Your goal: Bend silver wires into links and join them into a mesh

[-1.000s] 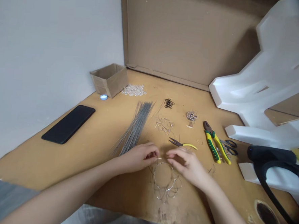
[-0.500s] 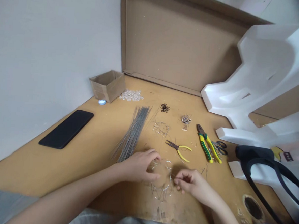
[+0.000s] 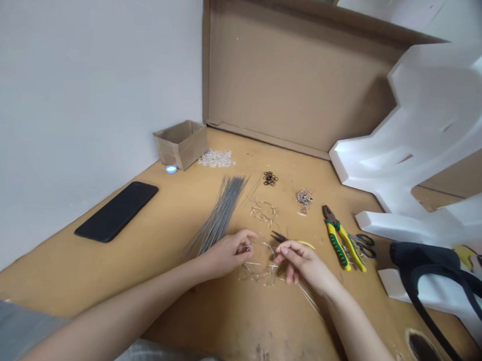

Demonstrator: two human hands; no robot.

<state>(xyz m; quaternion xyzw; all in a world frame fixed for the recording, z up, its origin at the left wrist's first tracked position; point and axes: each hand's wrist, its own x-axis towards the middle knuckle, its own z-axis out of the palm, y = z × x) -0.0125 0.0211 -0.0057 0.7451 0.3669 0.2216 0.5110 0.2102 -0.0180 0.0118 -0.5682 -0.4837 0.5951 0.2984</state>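
Observation:
Between my two hands is a round silver wire piece [image 3: 257, 274] with thin spikes around it. My left hand [image 3: 230, 252] pinches its left side. My right hand [image 3: 301, 263] has its fingertips closed on its right side, and thin wires stick out below that hand. Behind my left hand lies a bundle of straight grey wires [image 3: 223, 206]. A second wire ring [image 3: 264, 212] rests farther back on the table. Small yellow-handled pliers [image 3: 279, 237] are partly covered by my right hand.
Green-yellow pliers [image 3: 337, 238] and scissors [image 3: 364, 245] lie to the right. Farther back are black rings [image 3: 270, 178], a silver wire ball [image 3: 305, 197], clear beads [image 3: 218, 158] and a cardboard box [image 3: 181, 144]. A black phone [image 3: 117, 211] lies left; white foam [image 3: 432, 121] stands right.
Both hands have raised the wire piece slightly and tilted it, and my right hand has moved up over the small pliers. The view has shifted a little.

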